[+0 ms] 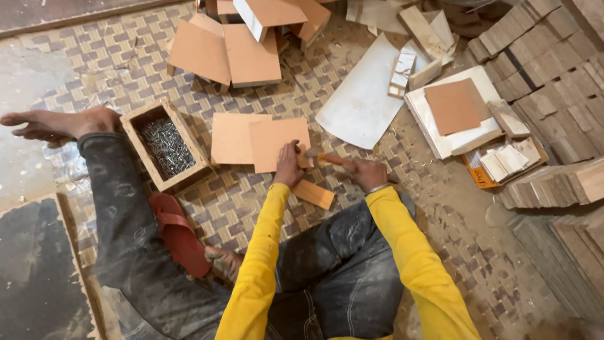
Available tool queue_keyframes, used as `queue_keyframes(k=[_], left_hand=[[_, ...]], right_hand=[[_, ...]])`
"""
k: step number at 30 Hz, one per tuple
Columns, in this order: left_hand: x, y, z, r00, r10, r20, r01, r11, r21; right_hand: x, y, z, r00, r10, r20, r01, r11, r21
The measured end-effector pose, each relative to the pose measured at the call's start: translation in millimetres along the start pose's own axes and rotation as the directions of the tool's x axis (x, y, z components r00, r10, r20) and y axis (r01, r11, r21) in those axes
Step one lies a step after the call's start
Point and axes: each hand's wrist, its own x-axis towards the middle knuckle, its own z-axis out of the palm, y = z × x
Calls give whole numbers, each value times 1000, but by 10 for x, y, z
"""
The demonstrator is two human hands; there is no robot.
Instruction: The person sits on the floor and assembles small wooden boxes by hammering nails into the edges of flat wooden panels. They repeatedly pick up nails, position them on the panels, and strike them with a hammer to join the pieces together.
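Woven mat below: left hand fingers pinch something hidden on board; right hand grips hammer.

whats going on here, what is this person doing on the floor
A person in yellow sleeves sits on a woven mat, working on small orange-brown boards. The left hand presses down on the edge of a flat board, fingers pinched at that edge. The right hand grips a hammer whose head is close to the left fingers. A wooden box of nails sits to the left, a red sandal near the knee, and more cut boards and stacked wood pieces lie around.
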Motion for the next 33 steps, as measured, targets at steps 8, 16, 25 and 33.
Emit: queue_keyframes(k=[8,16,25,33], left_hand=[[21,22,-52,999,42,-8,-42,998,36],[-59,22,-64,989,140,50,-143,988,61],[368,-43,-228,993,91,73,-111,933,344],[1318,231,-177,901,-332,279,-1,642,767]], right_hand=[[72,-118,-176,917,384,107,-370,919,-132],[278,-640,98,796,303,524,-602,487,633],[416,-1278,527,932,358,53,-359,899,249],[329,-1670,546,853,520,52,-515,819,254]])
